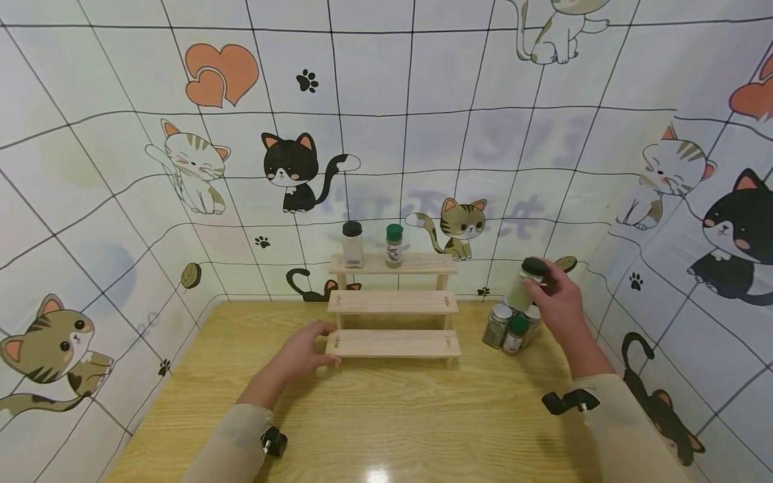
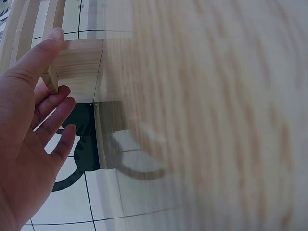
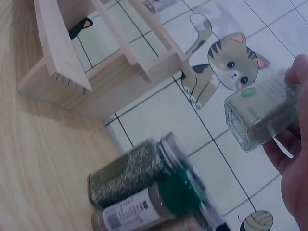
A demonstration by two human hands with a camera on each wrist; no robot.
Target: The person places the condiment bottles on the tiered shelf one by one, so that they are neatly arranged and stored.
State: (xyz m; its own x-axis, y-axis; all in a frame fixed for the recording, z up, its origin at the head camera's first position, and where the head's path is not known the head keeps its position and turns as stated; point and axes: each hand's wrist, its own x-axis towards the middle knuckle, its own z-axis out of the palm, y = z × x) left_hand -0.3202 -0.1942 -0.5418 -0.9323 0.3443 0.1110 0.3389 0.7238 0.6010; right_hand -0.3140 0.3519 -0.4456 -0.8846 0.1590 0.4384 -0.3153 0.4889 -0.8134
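My left hand point(image 1: 298, 352) grips the left end of the lowest step on a three-tier wooden rack point(image 1: 392, 343), thumb at the front edge. In the left wrist view, the thumb and fingers lie on either side of that board end point(image 2: 50, 79). Over on the right, my right hand point(image 1: 561, 305) holds a clear spice jar point(image 3: 257, 113) near its black lid point(image 1: 534, 266). The jar is tilted, above a cluster of other jars. Among these are a silver-lidded jar of green flakes point(image 3: 127, 173) and a green-capped bottle point(image 3: 139, 209); another stands partly hidden behind.
A black-lidded jar point(image 1: 353, 248) and a green-capped bottle point(image 1: 394, 248) stand on the rack's top tier. The rack and jars are on a wood-grain table point(image 1: 386, 409). White walls point(image 1: 386, 147) with a grid and cartoon cats enclose the table at the back and sides.
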